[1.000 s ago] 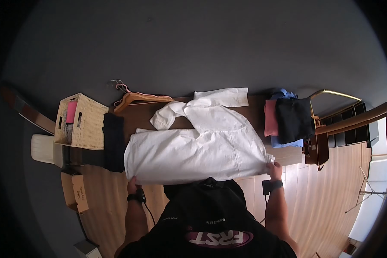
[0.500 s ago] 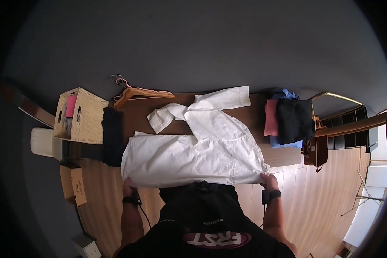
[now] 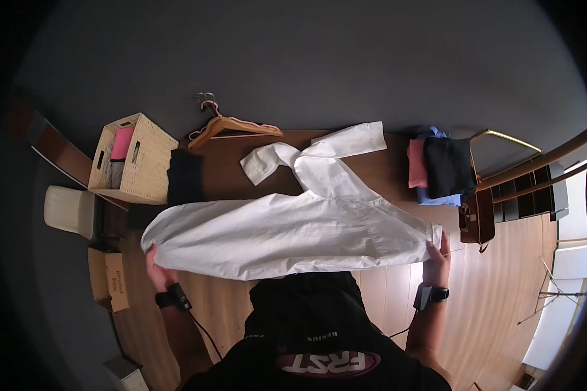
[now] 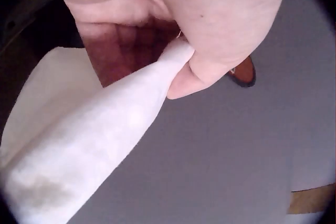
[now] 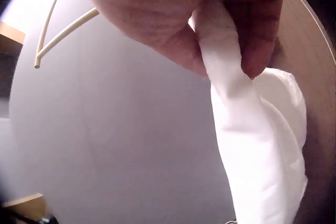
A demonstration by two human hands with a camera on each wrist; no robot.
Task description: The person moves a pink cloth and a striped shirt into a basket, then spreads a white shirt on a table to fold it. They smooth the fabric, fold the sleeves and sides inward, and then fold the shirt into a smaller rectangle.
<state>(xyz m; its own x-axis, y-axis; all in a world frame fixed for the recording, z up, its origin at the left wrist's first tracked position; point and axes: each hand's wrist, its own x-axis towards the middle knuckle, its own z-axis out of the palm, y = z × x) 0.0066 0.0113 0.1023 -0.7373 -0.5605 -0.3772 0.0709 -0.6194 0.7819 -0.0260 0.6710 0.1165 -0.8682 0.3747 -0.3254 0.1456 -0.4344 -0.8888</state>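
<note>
A white long-sleeved shirt (image 3: 287, 228) stretches between my two hands along the near side of the table, its sleeves lying toward the wall. At its left end, the hem side, my left hand (image 3: 158, 268) pinches the cloth. In the left wrist view the thumb presses a gathered fold of the shirt (image 4: 105, 113) against the fingers. My right hand (image 3: 438, 260) grips the shirt at the collar end. The right wrist view has the bunched cloth (image 5: 236, 92) between thumb and fingers, hanging down from them.
On the dark table (image 3: 228, 176) wooden and pink hangers (image 3: 238, 127) lie at the back. To the left stand a wicker basket (image 3: 151, 163) and dark folded cloth (image 3: 186, 177). A clothes pile (image 3: 447, 166) sits right, beside a brown bag (image 3: 481, 225). Lower left is a cardboard box (image 3: 115, 280).
My hands have moved apart, the left one outward to the left and the right one to the right, pulling the shirt's near edge longer. The head view has shifted slightly.
</note>
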